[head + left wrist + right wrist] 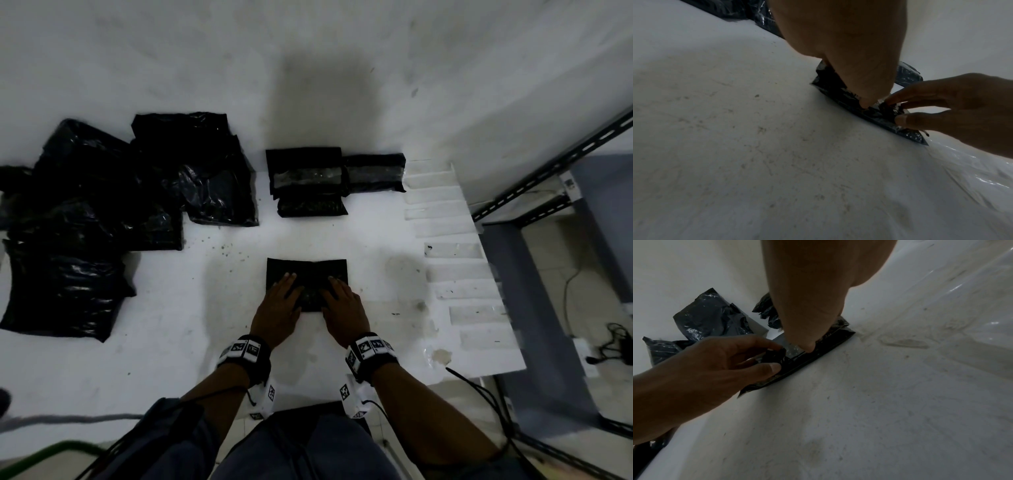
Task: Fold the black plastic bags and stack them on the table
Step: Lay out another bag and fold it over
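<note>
1. Near the table's front edge, right before the person, lies the folded bag [306, 284], a small flat black rectangle on the white table [376, 240].
2. Both hands rest on its near half. The left hand [279, 310] lies mostly spread, fingers pointing away; the right hand [344, 311] mirrors it on the other side.
3. From the wrist views, the left thumb and fingertips [774, 368] seem to pinch a puckered bit of film at the near edge, while the right fingertips [902, 120] press or nip the same edge. I cannot tell how firmly either holds.
4. This plastic looks thin, light, glossy and slippery; I'd expect it to spring open unless pressed flat, and to slide on the smooth top.
5. Best purchase, I'd judge, is at the two near corners, thumbs under, fingers on top.
6. Farther back sits the stack of folded bags [308, 181]; well to the left, the unfolded bags [102, 205] lie heaped.
</note>
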